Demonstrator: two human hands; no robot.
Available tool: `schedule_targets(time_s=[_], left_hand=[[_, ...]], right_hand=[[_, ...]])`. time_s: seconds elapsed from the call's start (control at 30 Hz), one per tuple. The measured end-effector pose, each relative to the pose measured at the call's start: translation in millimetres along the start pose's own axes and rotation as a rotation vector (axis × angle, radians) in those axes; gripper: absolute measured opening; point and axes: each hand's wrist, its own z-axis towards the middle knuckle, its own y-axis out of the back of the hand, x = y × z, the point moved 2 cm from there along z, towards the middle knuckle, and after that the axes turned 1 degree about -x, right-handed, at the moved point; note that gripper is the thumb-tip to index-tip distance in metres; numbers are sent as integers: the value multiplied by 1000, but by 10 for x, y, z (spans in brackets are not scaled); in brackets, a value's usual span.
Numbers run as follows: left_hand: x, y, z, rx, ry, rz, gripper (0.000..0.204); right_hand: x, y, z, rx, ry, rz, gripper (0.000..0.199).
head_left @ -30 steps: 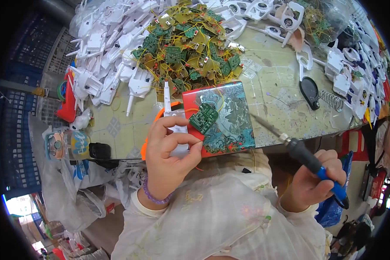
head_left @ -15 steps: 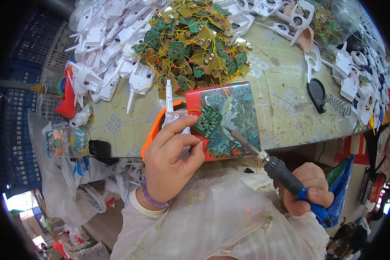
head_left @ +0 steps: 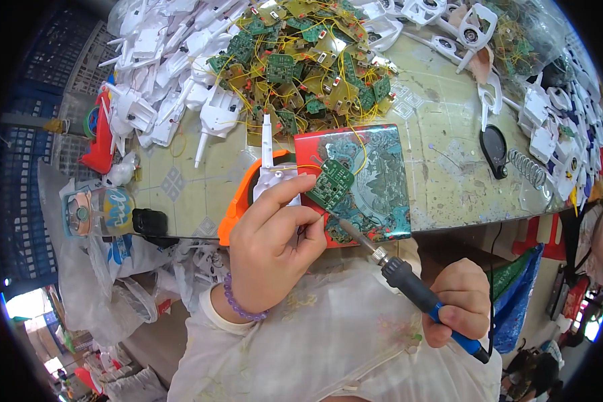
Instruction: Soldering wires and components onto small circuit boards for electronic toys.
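Between thumb and fingers, my left hand (head_left: 271,244) pinches a small green circuit board (head_left: 331,185) at its left edge. A yellow wire loops from the board. My right hand (head_left: 460,301) grips a soldering iron (head_left: 409,278) with a black and blue handle; its metal tip comes close to the board's lower edge, and I cannot tell if they touch. Beneath the board lies a red box (head_left: 388,174) with a teal patterned top. Just left of it, a white plastic housing (head_left: 268,151) with a narrow stem rests at an orange ring-shaped holder (head_left: 238,208), partly hidden by my left hand.
A heap of circuit boards with yellow wires (head_left: 301,67) sits at the back, beside piled white housings (head_left: 161,74). More white parts (head_left: 543,127) lie at the right, near a black oval piece (head_left: 494,151) and a coil spring (head_left: 526,167). A jar (head_left: 110,211) stands at the left edge.
The soldering iron and my right hand have moved left, bringing the tip from the board's right side to its lower edge. My left hand still holds the board, slightly shifted in view.
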Motion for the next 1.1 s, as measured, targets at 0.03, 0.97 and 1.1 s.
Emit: schedule_targets(time_s=[0.03,0.97,1.1], left_hand=[[2,-2,0,-3,-17,6,13],[-4,-16,-22,-35,-53,34,13],[-12,-17,-25,-38,-48,42,13]], right_hand=[[-5,-1,-1,6,-1,0,23],[16,32,5,81,-73,20,22],[27,35,16,93,-94,20,21]])
